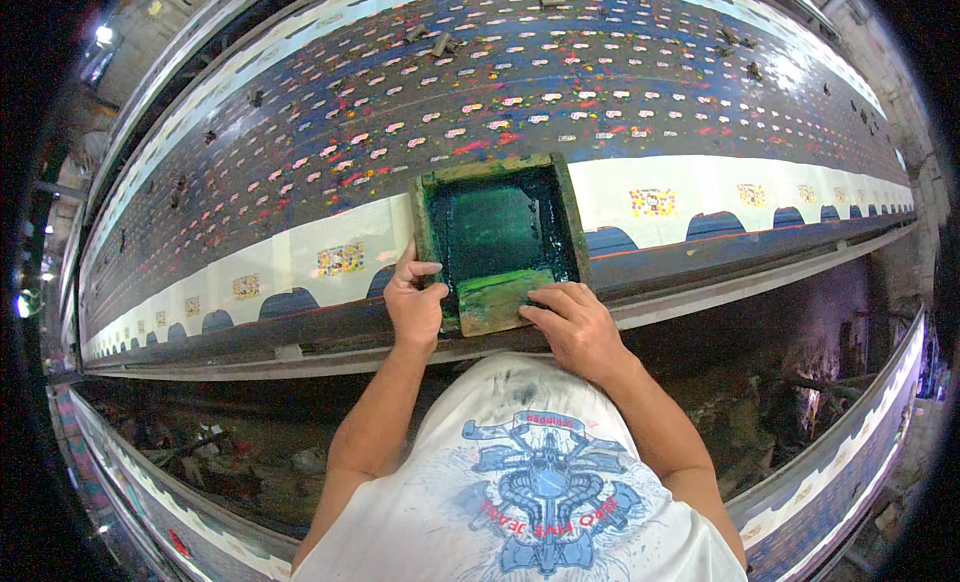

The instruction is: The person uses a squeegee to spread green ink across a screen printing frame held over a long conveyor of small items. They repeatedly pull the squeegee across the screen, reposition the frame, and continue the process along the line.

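A wooden screen-printing frame (570,207) with dark green ink on its mesh lies on the long table's near edge, over a pale fabric strip. Inside its near end rests a flat squeegee (492,307), its surface smeared with lighter green. My left hand (413,300) is closed on the frame's left side, thumb and fingers bent at the rim. At the near right, my right hand (578,327) has its fingers curled on the squeegee's right end, beside the frame's corner. The mesh under the squeegee is hidden.
The long printing table (480,92) is dark and spotted with paint, with rows of small pale marks. Pale fabric (720,177) with printed patches and dark blue shapes runs along its near side. Small dark lumps (440,45) lie farther back. Another table (850,482) stands lower right.
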